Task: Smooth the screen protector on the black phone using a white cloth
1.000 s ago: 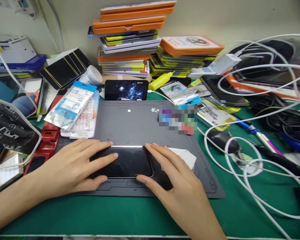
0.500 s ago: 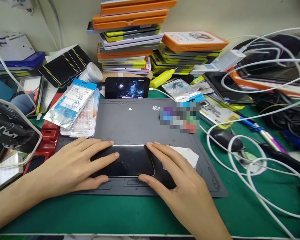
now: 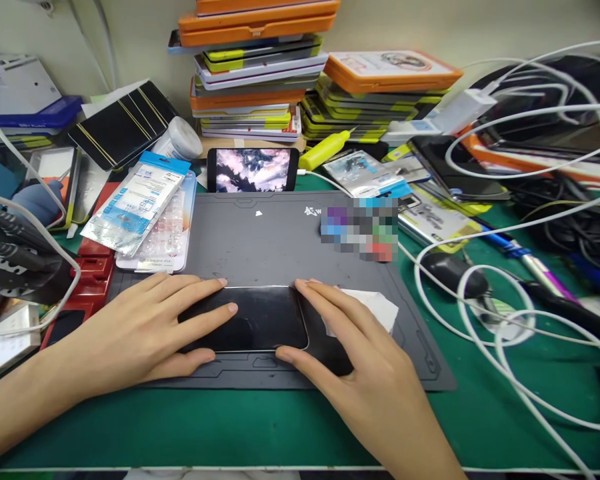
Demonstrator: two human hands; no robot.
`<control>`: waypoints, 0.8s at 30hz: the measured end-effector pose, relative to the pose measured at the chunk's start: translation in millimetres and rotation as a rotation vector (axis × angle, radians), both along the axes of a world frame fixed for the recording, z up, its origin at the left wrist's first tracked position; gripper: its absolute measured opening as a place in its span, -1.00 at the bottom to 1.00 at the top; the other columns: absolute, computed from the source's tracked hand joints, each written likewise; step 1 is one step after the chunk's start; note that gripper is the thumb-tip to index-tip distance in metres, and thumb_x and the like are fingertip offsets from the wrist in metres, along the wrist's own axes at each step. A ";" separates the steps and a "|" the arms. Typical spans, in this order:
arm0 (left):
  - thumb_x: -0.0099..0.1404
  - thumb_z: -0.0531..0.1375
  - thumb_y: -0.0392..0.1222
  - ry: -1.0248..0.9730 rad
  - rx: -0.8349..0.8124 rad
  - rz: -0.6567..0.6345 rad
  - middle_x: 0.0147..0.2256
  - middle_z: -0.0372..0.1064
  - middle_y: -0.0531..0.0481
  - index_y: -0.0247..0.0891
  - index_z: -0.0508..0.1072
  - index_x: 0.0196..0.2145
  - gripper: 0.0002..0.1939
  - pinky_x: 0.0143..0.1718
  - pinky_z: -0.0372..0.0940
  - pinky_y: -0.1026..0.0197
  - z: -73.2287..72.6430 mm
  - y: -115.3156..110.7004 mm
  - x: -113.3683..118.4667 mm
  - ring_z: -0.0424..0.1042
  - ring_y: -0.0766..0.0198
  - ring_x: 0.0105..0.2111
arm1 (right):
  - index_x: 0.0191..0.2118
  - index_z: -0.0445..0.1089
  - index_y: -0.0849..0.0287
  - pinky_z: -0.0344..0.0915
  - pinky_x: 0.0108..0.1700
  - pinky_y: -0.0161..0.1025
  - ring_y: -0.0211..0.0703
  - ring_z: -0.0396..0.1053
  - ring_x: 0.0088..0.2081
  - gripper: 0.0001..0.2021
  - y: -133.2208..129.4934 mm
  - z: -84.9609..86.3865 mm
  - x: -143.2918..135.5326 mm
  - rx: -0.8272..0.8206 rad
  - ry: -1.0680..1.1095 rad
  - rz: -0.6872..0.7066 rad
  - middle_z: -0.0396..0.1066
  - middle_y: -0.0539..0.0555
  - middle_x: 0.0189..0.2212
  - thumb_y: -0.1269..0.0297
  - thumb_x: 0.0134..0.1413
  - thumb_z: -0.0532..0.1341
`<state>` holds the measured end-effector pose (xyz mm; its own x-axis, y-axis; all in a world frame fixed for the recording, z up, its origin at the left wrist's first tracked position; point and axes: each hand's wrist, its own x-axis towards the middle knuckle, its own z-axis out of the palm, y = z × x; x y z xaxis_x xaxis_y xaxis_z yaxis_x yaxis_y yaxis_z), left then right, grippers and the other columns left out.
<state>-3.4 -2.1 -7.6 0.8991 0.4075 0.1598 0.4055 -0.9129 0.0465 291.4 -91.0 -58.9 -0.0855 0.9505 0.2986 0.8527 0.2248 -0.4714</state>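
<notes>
A phone (image 3: 265, 320) with a dark, glossy screen lies flat and lengthwise on the grey work mat (image 3: 230, 240). My left hand (image 3: 145, 333) holds its left end, with fingers spread over the upper edge and screen and the thumb by the lower edge. Across the right end, my right hand (image 3: 365, 360) spans the phone, fingertips at the top corner and thumb at the bottom edge. Something flat and black (image 3: 325, 340) shows beneath the right palm, partly hidden. A white paper piece (image 3: 375, 310) lies beside that hand.
Behind the mat, a second phone (image 3: 253, 170) stands with a lit screen. Stacked orange and yellow boxes (image 3: 255, 73) rise against the wall. Looped white cable (image 3: 480, 333) covers the right side. Foil packets (image 3: 135, 200) and a red holder (image 3: 87, 287) lie left.
The picture on the standing phone's screen has changed from dark blue to pink clouds. The whole view has shifted slightly. Both hands keep their places on the dark phone.
</notes>
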 end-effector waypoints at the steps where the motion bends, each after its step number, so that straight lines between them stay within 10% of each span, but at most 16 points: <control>1: 0.60 0.15 0.00 0.002 0.007 -0.003 0.35 0.39 -0.21 -0.18 0.42 0.36 -0.52 0.19 0.46 -0.11 0.3 0.0 0.0 0.49 -0.09 0.17 | 0.43 0.25 -0.04 0.47 0.22 0.08 0.15 0.42 0.31 -0.42 0.1 0.0 0.0 0.001 -0.001 0.004 0.42 0.11 0.32 -0.15 0.47 0.18; 24: 0.63 0.12 -0.03 -0.003 0.068 -0.036 0.33 0.43 -0.19 -0.28 0.46 0.30 -0.56 0.13 0.47 -0.08 1.5 -1.5 3.1 0.50 -0.06 0.15 | 0.42 0.25 -0.07 0.45 0.22 0.08 0.14 0.40 0.32 -0.45 0.6 -1.0 1.8 0.008 -0.030 0.034 0.41 0.09 0.33 -0.14 0.47 0.18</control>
<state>-0.3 -3.5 -6.1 0.9126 0.3630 0.1883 0.3722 -0.9280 -0.0147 293.3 -90.4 -59.9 -0.1264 0.9445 0.3032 0.8585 0.2573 -0.4436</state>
